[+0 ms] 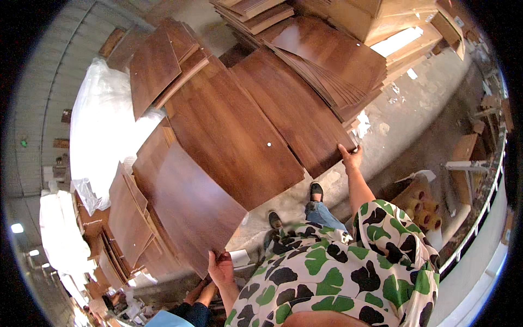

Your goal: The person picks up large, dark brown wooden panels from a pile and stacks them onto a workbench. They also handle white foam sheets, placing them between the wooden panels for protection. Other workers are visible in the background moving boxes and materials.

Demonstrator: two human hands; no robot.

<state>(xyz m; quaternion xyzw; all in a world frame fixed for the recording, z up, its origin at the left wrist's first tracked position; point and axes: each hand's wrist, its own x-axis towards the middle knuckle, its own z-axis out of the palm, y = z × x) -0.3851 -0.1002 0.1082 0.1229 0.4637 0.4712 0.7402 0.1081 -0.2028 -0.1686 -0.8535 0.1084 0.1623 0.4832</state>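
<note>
My left hand [220, 268] is closed on the near corner of a glossy brown wooden panel [193, 201], which tilts over other boards at the left. My right hand [351, 158] grips the near right corner of a second brown panel [294, 111], thumb on its top face. Between these two lies a wide wood-grain panel [231, 131] with a small white spot [269, 144] near its front. The undersides of the panels and some of my fingertips are hidden.
A fanned stack of brown boards [348, 68] stands at the far right, near cardboard boxes [381, 22]. White plastic wrap [101, 131] covers something on the left. Another person's forearms [204, 294] reach in beside my left hand. Cardboard tubes [419, 210] lie at the right.
</note>
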